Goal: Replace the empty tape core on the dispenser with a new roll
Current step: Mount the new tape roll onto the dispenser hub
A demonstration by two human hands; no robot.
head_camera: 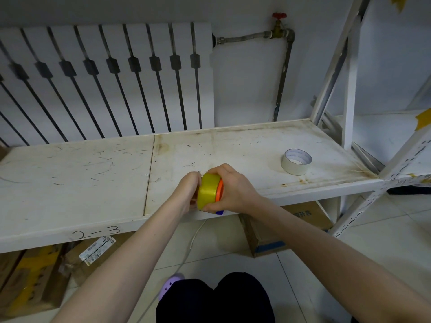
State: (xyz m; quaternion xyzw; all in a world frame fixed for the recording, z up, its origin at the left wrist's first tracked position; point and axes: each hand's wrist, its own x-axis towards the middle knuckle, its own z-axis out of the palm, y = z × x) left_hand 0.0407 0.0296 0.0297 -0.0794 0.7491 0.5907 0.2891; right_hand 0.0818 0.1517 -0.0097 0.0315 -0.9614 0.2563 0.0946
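Note:
A yellow tape roll (pixel 207 190) stands on edge above the front lip of the white shelf (pixel 93 183), seated against an orange dispenser part (pixel 220 190). A small blue piece (pixel 219 212) shows below it. My left hand (pixel 187 192) presses against the roll's left face, fingers curled. Around the orange side of the dispenser my right hand (pixel 235 190) is wrapped from the right, thumb under the roll. The rest of the dispenser is hidden by both hands. A white empty tape core (pixel 296 162) lies flat on the shelf to the right, apart from the hands.
A radiator (pixel 105 78) and a pipe with a red valve (pixel 279 16) line the wall behind. White rack posts (pixel 349 89) stand at the right. Cardboard boxes (pixel 286 229) sit on the tiled floor under the shelf. My knees (pixel 214 299) are below.

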